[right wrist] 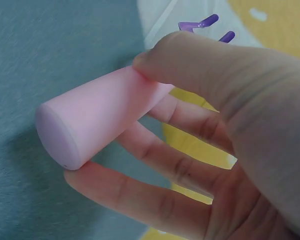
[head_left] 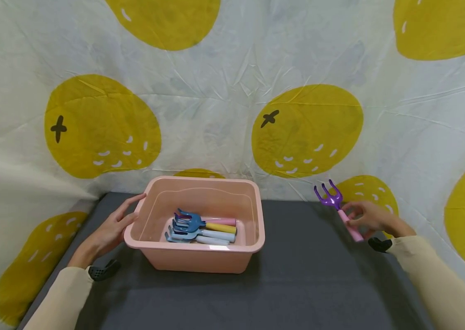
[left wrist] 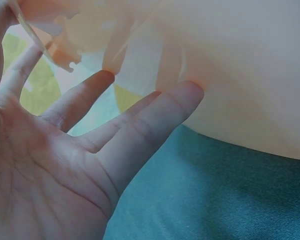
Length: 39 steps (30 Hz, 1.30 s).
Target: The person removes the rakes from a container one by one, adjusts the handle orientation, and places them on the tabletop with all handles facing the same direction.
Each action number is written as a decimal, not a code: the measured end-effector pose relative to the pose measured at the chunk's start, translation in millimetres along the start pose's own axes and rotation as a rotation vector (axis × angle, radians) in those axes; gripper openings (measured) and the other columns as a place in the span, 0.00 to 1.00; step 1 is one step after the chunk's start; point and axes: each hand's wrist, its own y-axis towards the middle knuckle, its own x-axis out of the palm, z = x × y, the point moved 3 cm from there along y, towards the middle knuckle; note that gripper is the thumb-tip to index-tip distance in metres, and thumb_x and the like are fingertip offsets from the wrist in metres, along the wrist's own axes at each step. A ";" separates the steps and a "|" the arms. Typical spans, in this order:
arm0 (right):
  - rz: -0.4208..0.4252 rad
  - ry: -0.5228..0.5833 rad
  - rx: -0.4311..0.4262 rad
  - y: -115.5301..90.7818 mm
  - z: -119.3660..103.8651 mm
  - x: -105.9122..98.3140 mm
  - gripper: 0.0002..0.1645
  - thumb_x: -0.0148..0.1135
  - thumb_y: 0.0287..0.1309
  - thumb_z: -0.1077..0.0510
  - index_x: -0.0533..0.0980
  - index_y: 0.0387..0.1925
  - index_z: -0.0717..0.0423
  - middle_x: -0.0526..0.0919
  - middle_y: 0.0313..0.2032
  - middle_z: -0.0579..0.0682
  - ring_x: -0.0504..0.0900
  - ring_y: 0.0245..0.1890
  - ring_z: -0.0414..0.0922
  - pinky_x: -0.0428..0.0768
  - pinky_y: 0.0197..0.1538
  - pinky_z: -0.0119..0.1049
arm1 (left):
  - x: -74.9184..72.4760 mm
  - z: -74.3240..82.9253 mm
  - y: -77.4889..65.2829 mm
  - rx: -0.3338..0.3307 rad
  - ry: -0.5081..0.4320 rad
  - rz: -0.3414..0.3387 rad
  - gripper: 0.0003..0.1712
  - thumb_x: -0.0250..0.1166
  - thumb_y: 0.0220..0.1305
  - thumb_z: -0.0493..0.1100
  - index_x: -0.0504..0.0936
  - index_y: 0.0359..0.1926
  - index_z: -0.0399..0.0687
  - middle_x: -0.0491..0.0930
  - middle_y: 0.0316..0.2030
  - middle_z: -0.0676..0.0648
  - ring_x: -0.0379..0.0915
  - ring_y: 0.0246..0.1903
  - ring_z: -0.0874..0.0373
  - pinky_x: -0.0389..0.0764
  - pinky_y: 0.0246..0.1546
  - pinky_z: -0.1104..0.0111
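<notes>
A small garden hand fork with purple tines and a pink handle is pinched by my right hand, raised over the right side of the table. In the right wrist view, thumb and fingertips press the pink handle from opposite sides; part of the purple tines shows beyond the thumb. My left hand touches the left side of a pink plastic basin, its fingers spread and fairly straight against the wall. Inside the basin lie several more hand forks, among them a blue one with a yellow handle and a light blue one.
The basin stands on a dark grey tabletop, left of centre. Behind the table hangs a pale cloth printed with yellow fruit shapes, which also drapes along both sides.
</notes>
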 end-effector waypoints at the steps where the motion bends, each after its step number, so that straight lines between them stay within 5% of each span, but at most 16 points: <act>1: 0.002 0.004 0.014 0.4 4.8 1.5 0.32 0.69 0.64 0.63 0.68 0.64 0.70 0.80 0.43 0.61 0.84 0.32 0.53 0.86 0.30 0.53 | 0.2 0.4 0.0 0.004 -0.002 -0.002 0.35 0.50 0.82 0.49 0.48 0.81 0.68 0.46 0.77 0.35 0.70 0.58 0.40 0.85 0.46 0.53; 13: -0.004 -0.021 0.066 1.6 39.2 16.2 0.29 0.66 0.66 0.64 0.68 0.63 0.73 0.81 0.38 0.58 0.81 0.34 0.51 0.86 0.32 0.51 | 0.5 -4.5 2.3 0.033 -0.014 -0.002 0.33 0.49 0.83 0.47 0.49 0.81 0.65 0.48 0.76 0.33 0.74 0.55 0.47 0.85 0.45 0.56; 24: -0.025 -0.115 0.092 5.6 48.2 18.1 0.26 0.65 0.66 0.64 0.70 0.61 0.73 0.81 0.39 0.58 0.81 0.36 0.51 0.85 0.32 0.52 | -1.4 -5.1 0.9 0.049 -0.010 -0.007 0.33 0.48 0.83 0.48 0.49 0.82 0.64 0.44 0.78 0.35 0.71 0.59 0.45 0.84 0.49 0.53; 39: -0.020 -0.072 0.090 3.0 57.4 18.1 0.28 0.63 0.67 0.65 0.68 0.64 0.72 0.81 0.43 0.61 0.81 0.38 0.52 0.86 0.33 0.53 | -1.1 -6.0 2.1 0.036 -0.015 0.003 0.33 0.49 0.83 0.48 0.49 0.81 0.65 0.45 0.78 0.35 0.70 0.59 0.42 0.84 0.48 0.54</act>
